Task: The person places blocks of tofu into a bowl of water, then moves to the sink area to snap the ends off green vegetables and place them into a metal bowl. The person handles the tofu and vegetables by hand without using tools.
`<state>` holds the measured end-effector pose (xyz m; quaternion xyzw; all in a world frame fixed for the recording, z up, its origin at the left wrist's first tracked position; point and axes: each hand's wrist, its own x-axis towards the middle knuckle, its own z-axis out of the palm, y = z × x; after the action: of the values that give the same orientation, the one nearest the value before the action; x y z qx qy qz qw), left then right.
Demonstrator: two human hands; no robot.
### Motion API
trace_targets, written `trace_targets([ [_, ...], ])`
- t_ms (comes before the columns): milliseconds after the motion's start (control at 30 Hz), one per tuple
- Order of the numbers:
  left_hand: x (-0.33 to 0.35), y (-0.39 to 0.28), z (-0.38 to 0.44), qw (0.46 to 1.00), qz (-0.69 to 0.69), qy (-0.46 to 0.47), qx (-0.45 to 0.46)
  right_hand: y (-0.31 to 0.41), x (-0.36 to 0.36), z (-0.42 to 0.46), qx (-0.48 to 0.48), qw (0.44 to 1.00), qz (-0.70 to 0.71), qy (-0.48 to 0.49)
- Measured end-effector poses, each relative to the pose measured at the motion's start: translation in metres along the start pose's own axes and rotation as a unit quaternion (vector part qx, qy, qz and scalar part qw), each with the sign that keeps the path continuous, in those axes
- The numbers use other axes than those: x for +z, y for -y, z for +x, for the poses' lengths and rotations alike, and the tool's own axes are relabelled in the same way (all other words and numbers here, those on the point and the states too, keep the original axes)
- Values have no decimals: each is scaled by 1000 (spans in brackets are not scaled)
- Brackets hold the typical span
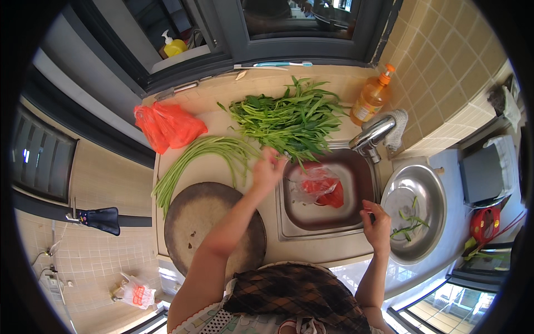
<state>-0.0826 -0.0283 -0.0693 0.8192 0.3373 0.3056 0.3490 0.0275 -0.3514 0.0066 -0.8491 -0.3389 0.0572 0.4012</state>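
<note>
My left hand [268, 169] is at the near edge of a pile of leafy green vegetables [292, 119], beside the sink's left rim; whether it grips a stem is unclear. My right hand [375, 221] hovers over the right rim of the steel sink [300, 234], fingers curled, thumb close to the forefinger; I cannot tell if something small is between them. Red and clear plastic bags [323, 188] lie in the sink. To the right, a steel basin [436, 246] holds a few green pieces [406, 229]. Long green beans [183, 167] curve across the counter on the left.
A round cutting board [208, 208] lies at the counter's near left, with a red plastic bag [169, 125] farther back. Behind the sink stand a chrome faucet [373, 133] with a grey cloth [395, 125] and an orange pump bottle [371, 98]. Toothbrushes [279, 64] lie on the window ledge.
</note>
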Motion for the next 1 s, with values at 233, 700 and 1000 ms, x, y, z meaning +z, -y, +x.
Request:
trace_targets([
  [233,-53,46,83,992,66,-19,102,11,16,5,-2,998,32,45],
  [700,-65,-67,-72,861,-464,76,-193,86,52,15,-272,959,27,-71],
  [1000,-40,-90,-112,876,-429,196,-102,54,41,9,-314,945,-69,-52],
])
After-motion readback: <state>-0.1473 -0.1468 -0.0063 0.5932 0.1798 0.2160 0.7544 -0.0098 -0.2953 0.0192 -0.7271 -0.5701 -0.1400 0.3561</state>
